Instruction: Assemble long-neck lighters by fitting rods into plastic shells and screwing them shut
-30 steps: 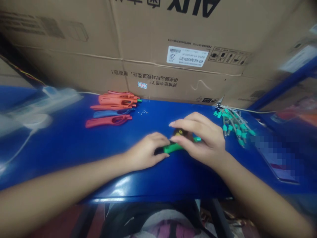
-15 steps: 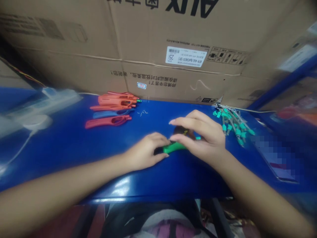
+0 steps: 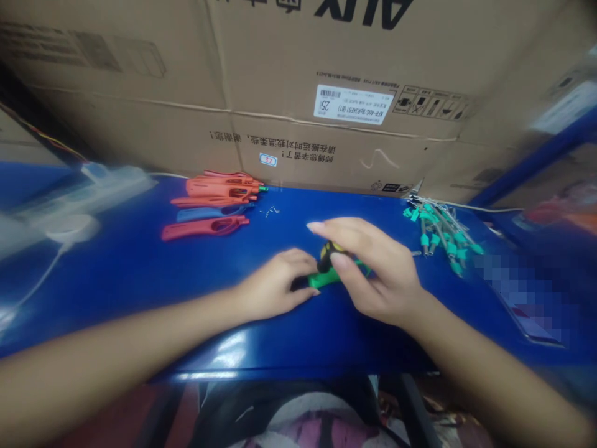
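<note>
My left hand [image 3: 280, 280] is closed round the dark left end of a green plastic handle [image 3: 326, 277], pressing it near the blue tabletop. My right hand [image 3: 380, 267] curls over the handle's other end. Between its thumb and fingers sits a small black-and-yellow tool [image 3: 329, 252], which looks like a stubby grip; its lower end meets or overlaps the green handle. Its index finger is stretched out past the tool. My fingers hide part of both things.
Several orange, red and blue plastic handles [image 3: 205, 230] lie at the back left, beside tiny metal pins [image 3: 269, 212]. Metal rods with green ends [image 3: 450, 246] are heaped at the right. A phone-like slab [image 3: 532, 317], a power strip [image 3: 116, 190] and a large carton [image 3: 280, 93] surround the work.
My right hand has shifted slightly down and its fingers have turned. The black-and-yellow tool has tilted and moved left, showing more yellow. My left hand holds still.
</note>
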The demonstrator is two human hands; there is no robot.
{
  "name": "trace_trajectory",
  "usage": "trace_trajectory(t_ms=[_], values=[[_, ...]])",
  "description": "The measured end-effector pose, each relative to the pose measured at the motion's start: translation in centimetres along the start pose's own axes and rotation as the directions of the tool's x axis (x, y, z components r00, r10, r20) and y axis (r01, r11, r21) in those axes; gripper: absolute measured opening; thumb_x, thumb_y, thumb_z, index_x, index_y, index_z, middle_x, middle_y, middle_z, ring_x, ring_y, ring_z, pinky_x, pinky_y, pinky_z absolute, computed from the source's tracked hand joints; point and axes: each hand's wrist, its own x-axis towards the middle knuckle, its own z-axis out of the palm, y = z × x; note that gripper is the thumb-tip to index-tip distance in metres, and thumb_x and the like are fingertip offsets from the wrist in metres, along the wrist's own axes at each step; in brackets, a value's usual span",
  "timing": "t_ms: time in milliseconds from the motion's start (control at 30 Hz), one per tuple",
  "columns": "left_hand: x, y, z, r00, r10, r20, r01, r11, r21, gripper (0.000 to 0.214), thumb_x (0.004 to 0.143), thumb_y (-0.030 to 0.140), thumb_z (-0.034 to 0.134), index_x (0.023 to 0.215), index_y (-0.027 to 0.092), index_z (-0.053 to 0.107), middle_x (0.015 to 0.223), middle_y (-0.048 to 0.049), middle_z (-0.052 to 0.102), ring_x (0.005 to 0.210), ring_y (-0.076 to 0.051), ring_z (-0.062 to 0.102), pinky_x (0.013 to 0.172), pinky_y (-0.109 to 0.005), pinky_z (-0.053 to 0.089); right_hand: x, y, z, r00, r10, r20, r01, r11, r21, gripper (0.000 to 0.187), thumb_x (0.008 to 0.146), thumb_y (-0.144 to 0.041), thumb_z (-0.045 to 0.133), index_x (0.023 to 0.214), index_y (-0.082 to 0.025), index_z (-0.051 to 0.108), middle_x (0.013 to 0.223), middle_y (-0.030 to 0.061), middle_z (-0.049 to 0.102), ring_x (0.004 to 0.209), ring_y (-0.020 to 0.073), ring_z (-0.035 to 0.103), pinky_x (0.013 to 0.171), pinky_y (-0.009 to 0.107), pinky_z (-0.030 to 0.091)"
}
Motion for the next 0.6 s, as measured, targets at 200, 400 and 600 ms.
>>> trace_trajectory(t_ms=[200,400,600], values=[[-0.04,-0.17,0.11,1.0,0.028,-0.002,-0.028,0.999,-0.015,0.019,0.092,0.021,0.065,0.11,0.017,0.068,0.114,-0.0094,0.07,0.107,-0.025,0.065,0.093,-0.039,0.053,0.02,-0.38,0.05,0.996,0.021,0.088,-0.031,0.993,0.117,0.028,0.097,-0.013,0.055,0.123,-0.014,0.065,0.111,0.0098,0.072,0.103,0.0169,0.068,0.089,0.029,0.056],[0.06,-0.02,0.03,1.0,0.003,0.006,-0.003,1.0,-0.019,0.011,0.092,0.023,0.066,0.1,0.016,0.068,0.103,-0.0074,0.071,0.101,-0.023,0.065,0.091,-0.039,0.052,-0.01,-0.4,0.16,0.999,0.033,0.002,-0.033,0.999,-0.032,0.027,0.094,-0.023,0.066,0.12,-0.017,0.067,0.096,0.0066,0.07,0.084,0.0153,0.066,0.071,0.026,0.055],[-0.02,-0.14,0.11,1.0,-0.001,0.01,0.001,1.0,0.0,0.019,0.091,0.023,0.068,0.109,0.017,0.07,0.109,-0.0098,0.071,0.105,-0.026,0.064,0.094,-0.041,0.052,-0.08,-0.14,0.03,0.988,0.11,0.108,-0.121,0.987,0.107,0.039,0.098,-0.012,0.05,0.136,-0.019,0.056,0.115,0.0073,0.07,0.096,0.0162,0.066,0.084,0.03,0.057]])
